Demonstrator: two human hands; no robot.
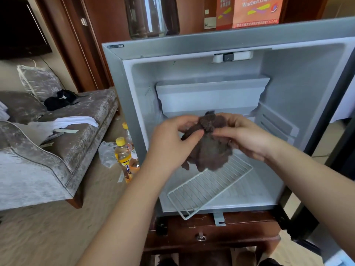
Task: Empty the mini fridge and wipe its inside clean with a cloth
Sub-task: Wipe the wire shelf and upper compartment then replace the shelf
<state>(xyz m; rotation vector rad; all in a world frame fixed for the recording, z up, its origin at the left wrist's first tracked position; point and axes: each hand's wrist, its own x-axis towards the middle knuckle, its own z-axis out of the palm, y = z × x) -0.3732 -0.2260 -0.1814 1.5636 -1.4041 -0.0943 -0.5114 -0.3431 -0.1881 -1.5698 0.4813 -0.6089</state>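
The left hand and right hand each pinch the top of a fluffy dark brown cloth before the open grey mini fridge. A white wire shelf lies crooked at the cloth's 6 o'clock. Yellow-capped drink bottles stand at 9 o'clock.

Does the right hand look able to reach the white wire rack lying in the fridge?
Probably yes. The grey mini fridge stands open and the white wire rack lies below the right hand. Its fingers, however, pinch the brown fluffy cloth.
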